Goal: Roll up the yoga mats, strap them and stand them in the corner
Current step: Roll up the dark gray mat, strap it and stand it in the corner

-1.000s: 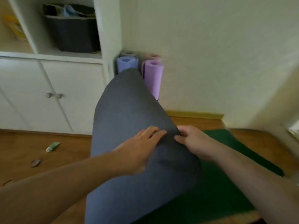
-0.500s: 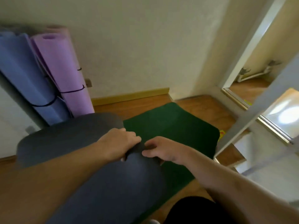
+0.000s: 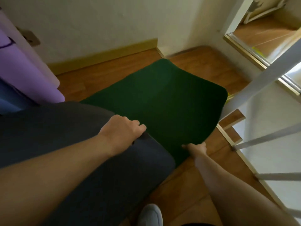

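my left hand (image 3: 121,131) gripping grey mat (image 3: 65,144) edge, my right hand (image 3: 196,148) pinching green mat (image 3: 162,95) near edge on wood floor (image 3: 187,185), rolled purple mat (image 3: 24,70) and blue mat (image 3: 8,98) standing left by wall, white railing (image 3: 260,82) close right, my shoe (image 3: 150,214) below

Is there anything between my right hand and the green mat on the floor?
No. The right hand is already at the near edge of the green mat. The left hand grips the grey mat, which overlaps the green mat's left side.

Wooden floor (image 3: 184,190), yellow skirting board (image 3: 104,54), white shoe (image 3: 150,215), white railing (image 3: 267,79)
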A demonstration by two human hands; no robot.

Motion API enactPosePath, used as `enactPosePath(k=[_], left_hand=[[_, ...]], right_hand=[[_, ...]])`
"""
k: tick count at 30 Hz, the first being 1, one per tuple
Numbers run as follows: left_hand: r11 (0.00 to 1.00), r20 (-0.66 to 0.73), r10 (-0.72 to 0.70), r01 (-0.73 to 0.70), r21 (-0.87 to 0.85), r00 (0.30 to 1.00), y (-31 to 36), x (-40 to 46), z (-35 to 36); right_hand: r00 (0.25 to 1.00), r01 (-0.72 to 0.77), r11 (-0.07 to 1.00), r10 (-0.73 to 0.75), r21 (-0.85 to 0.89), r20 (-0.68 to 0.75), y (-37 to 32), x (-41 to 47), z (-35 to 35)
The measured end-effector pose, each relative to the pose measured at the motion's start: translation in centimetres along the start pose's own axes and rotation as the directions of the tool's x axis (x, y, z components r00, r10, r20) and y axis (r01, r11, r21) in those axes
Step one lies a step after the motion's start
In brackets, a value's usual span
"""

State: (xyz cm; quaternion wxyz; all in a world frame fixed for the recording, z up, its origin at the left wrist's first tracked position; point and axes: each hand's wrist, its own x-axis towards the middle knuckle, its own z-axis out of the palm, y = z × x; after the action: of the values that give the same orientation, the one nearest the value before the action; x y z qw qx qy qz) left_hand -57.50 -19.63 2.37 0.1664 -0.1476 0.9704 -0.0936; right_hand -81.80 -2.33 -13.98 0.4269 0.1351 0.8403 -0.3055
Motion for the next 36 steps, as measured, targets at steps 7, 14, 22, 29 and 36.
enactPosePath(k=[7, 14, 22, 29, 36], left_hand=[[0.999, 0.016, -0.040, 0.040, 0.033, 0.999, -1.3, 0.7, 1.0], [0.996, -0.023, -0.083, 0.084, 0.005, 0.996, -3.3, -2.2, -1.9], [0.978, -0.043, -0.188, 0.191, 0.078, 0.981, -5.2, -9.5, -7.7], [0.944, -0.199, -0.307, 0.324, 0.057, 0.931, -6.7, -17.2, -16.1], [0.908, -0.404, -0.380, 0.419, 0.008, 0.832, -6.5, -24.6, -23.0]], right_hand=[[0.966, -0.087, 0.914, -0.020, 0.396, 0.256, -2.9, -0.7, -0.2], [0.694, 0.210, 0.919, -0.380, 0.333, 0.612, -6.8, -12.8, 2.3], [0.509, 0.816, 0.578, -0.739, 0.026, 0.442, -10.0, -27.2, 6.6], [0.272, 0.953, 0.301, -0.910, 0.046, 0.313, -13.2, -38.4, 3.5], [0.037, 0.998, 0.052, -0.960, 0.047, 0.278, -15.0, -49.1, -0.2]])
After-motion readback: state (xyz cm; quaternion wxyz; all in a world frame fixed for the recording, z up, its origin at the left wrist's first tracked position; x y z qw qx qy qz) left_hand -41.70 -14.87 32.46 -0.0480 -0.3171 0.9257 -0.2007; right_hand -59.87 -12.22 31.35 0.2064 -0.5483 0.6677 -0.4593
